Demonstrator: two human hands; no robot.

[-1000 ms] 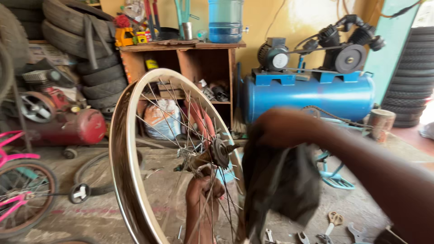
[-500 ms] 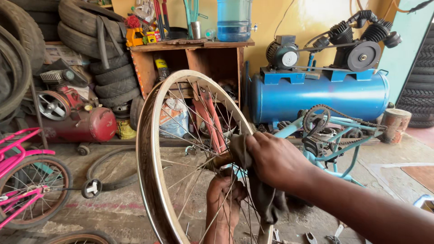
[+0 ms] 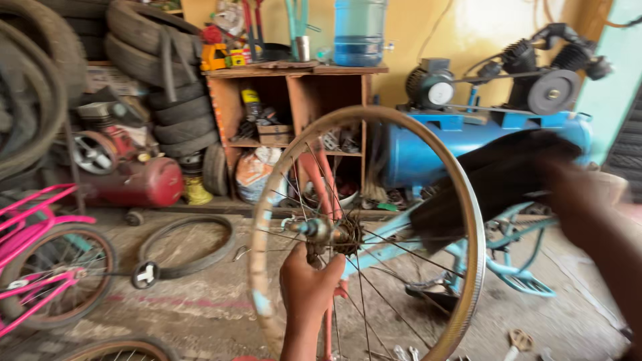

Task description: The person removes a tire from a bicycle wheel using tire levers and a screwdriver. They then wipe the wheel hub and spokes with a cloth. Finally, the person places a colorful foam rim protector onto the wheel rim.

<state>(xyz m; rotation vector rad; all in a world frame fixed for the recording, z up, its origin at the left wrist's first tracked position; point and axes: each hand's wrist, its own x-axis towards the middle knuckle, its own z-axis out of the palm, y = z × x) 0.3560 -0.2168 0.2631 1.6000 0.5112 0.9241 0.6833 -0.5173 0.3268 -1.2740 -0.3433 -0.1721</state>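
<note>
A white and orange sack (image 3: pixel 257 175) with a printed front sits on the floor by the bottom of the brown wooden shelf (image 3: pixel 294 127). A small brown cardboard box (image 3: pixel 275 134) rests on the shelf's middle board, and a yellow bottle (image 3: pixel 250 103) stands above it. A big clear blue water jug (image 3: pixel 359 30) stands on top of the shelf. The marks on these things are too small to make out.

The silver spoked bicycle wheel (image 3: pixel 364 234) stands up on its edge in the middle of the view. Its flat side faces the camera at a slant, and its axle points left, toward the pink bicycle (image 3: pixel 40 261). The bottom of the rim is cut off by the edge of the picture.

The left hand (image 3: pixel 311 284) comes up from below and is closed around the wheel just under the hub — its fingers wrap the metal there. The right hand (image 3: pixel 575 200) is up at the right side, well apart from the left hand. It grips a dark cloth (image 3: pixel 495 180) that hangs over the right part of the rim. This hand and the cloth are blurry, so the fingers are hard to see.

Behind the wheel sit a blue air tank with a motor on top (image 3: pixel 481 134), a light blue bike frame (image 3: pixel 508 247), and a red tank (image 3: pixel 144 180) — with black tires (image 3: pixel 160 87) stacked beside it.
</note>
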